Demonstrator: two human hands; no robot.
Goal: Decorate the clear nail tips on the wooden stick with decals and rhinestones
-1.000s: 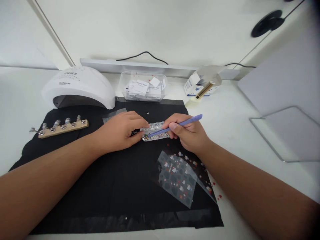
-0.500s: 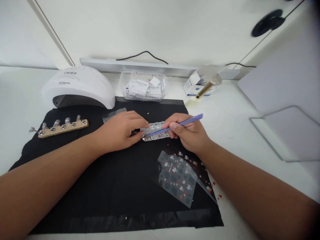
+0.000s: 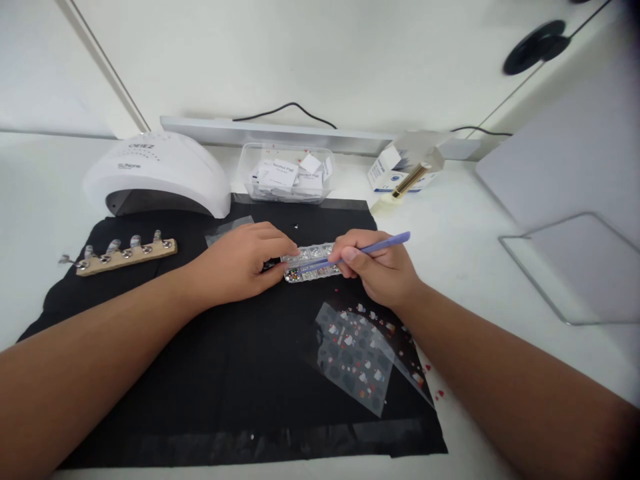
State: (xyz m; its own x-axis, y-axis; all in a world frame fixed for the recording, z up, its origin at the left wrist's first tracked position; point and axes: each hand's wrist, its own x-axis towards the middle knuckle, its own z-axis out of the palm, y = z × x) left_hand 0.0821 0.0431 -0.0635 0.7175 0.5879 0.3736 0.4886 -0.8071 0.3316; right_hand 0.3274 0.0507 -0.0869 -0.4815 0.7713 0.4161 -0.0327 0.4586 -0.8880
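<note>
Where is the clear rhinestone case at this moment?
Head view, near centre: the clear rhinestone case lies on the black mat, between the left hand and right hand.

L hand (image 3: 250,257) palm down, thumb (image 3: 274,275) + index (image 3: 277,247) bent twd each other. R hand (image 3: 375,267) in pen-style pinch, other fingers (image 3: 346,270) curled under. L forearm (image 3: 125,327) + R forearm (image 3: 490,360) angle in from lower corners, hands near ctr.
</note>
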